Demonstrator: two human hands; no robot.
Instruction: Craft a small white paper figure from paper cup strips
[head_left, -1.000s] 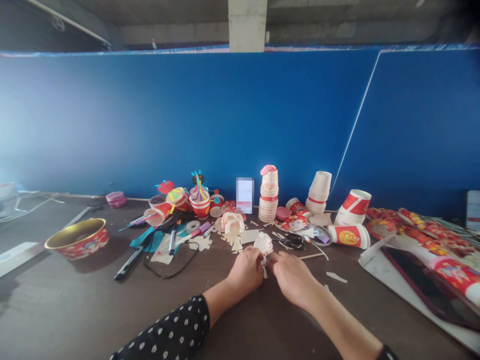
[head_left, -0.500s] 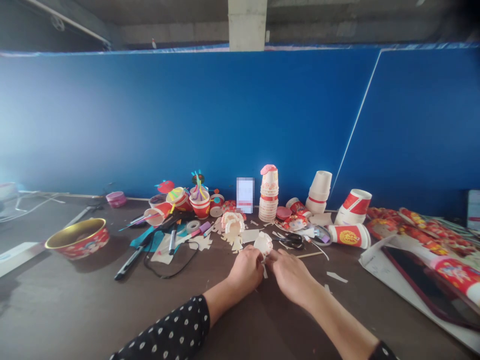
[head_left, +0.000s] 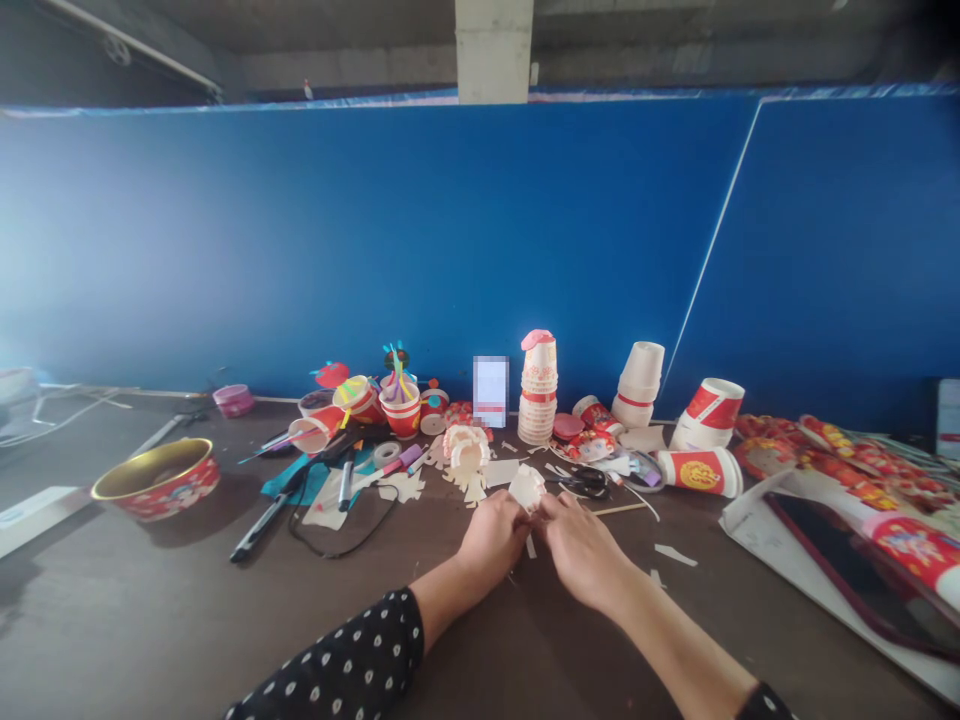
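Note:
My left hand [head_left: 493,540] and my right hand [head_left: 581,548] meet at the middle of the dark table, their fingertips pinching a frilled piece of white paper cup [head_left: 526,488] between them. Part of that piece is hidden by my fingers. Just left of it stands a small cut-paper figure with a frilled white top [head_left: 466,462]. Black-handled scissors [head_left: 583,483] lie beyond my right hand, and a narrow paper scrap [head_left: 531,547] lies below my fingers.
A stack of patterned paper cups [head_left: 538,390] and white cups [head_left: 637,385] stand along the blue wall [head_left: 375,250]. A red cup [head_left: 697,472] lies on its side. Pens, tape and a black cable lie left; a red-and-gold bowl [head_left: 156,478] sits further left.
My hands have drawn slightly closer together, and the paper piece between them has tilted a little. The objects on the table have not moved.

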